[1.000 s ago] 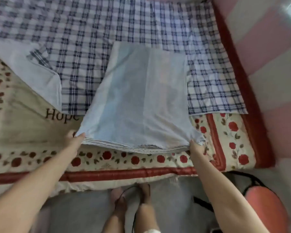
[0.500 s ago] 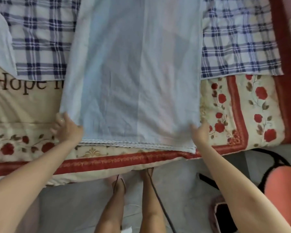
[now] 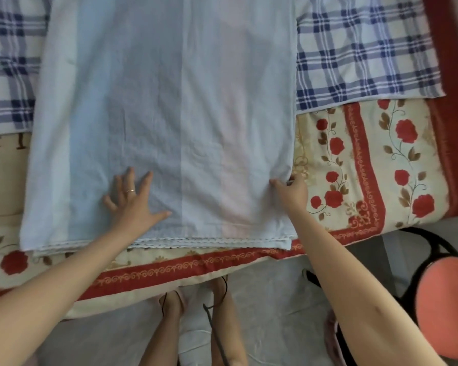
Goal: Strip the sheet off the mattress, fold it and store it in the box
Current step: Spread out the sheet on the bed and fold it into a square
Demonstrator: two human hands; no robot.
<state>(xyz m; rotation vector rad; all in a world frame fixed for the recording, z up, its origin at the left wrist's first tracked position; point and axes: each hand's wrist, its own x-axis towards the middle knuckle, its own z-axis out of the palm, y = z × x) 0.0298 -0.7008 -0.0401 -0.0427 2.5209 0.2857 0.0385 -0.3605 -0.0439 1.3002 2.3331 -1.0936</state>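
Note:
The pale blue sheet (image 3: 169, 101) lies folded into a long layered strip down the middle of the bed, its stacked hems near the front edge. My left hand (image 3: 132, 199) lies flat on the sheet with fingers spread, a ring on one finger. My right hand (image 3: 292, 192) pinches the sheet's right edge between thumb and fingers. Under the sheet are a blue-and-white checked cloth (image 3: 360, 54) and the rose-patterned cover of the mattress (image 3: 354, 165). No box is in view.
A red border (image 3: 450, 101) runs along the bed's right side. A salmon-coloured stool with a black frame (image 3: 444, 307) stands on the floor at the lower right. My bare feet (image 3: 196, 307) are on the grey floor by the bed's front edge.
Both hands left the sheet's front corners. My left hand moved inward and now lies flat on the sheet; my right hand moved up along the right edge. The view came closer.

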